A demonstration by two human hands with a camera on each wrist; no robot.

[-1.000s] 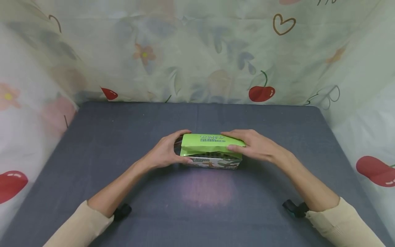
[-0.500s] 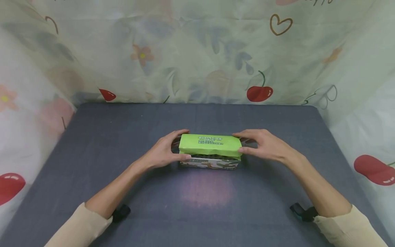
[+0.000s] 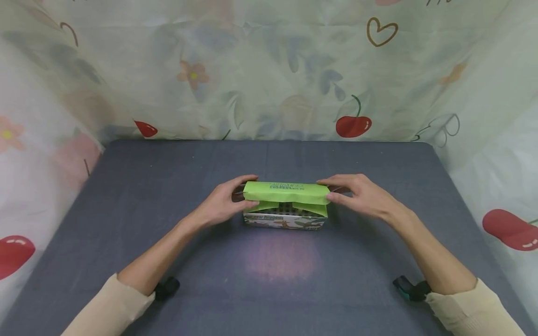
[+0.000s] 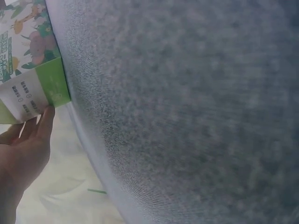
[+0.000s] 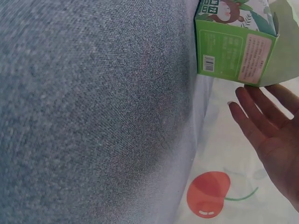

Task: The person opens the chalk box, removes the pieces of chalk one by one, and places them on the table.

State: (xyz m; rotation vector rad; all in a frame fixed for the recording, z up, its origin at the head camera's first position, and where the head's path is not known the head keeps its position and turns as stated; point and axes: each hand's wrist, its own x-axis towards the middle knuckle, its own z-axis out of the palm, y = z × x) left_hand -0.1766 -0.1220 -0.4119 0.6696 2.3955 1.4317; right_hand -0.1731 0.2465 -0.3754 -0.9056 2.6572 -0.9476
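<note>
A small cardboard box (image 3: pixel 283 222) with animal pictures on its front stands mid-table in the head view. Its bright green lid (image 3: pixel 286 192) is tilted up at the front, and a dark checked surface shows in the gap beneath. My left hand (image 3: pixel 222 203) holds the left end, thumb at the lid's front corner and fingers reaching behind. At the opposite end my right hand (image 3: pixel 366 196) holds the lid's corner between thumb and fingers. In the left wrist view, fingertips touch the printed end of the box (image 4: pixel 28 42). The right wrist view shows fingers beside the green, barcoded end (image 5: pixel 229 51).
A dark grey cloth covers the table (image 3: pixel 269 289). Behind and at both sides hangs a pale curtain (image 3: pixel 269 84) printed with flowers and cherries. Black straps (image 3: pixel 167 288) sit at both wrists, by the beige sleeves.
My right hand has shifted right, from on top of the lid to its right end. The lid's front edge has risen, widening the gap. My left hand moved slightly, its thumb now higher.
</note>
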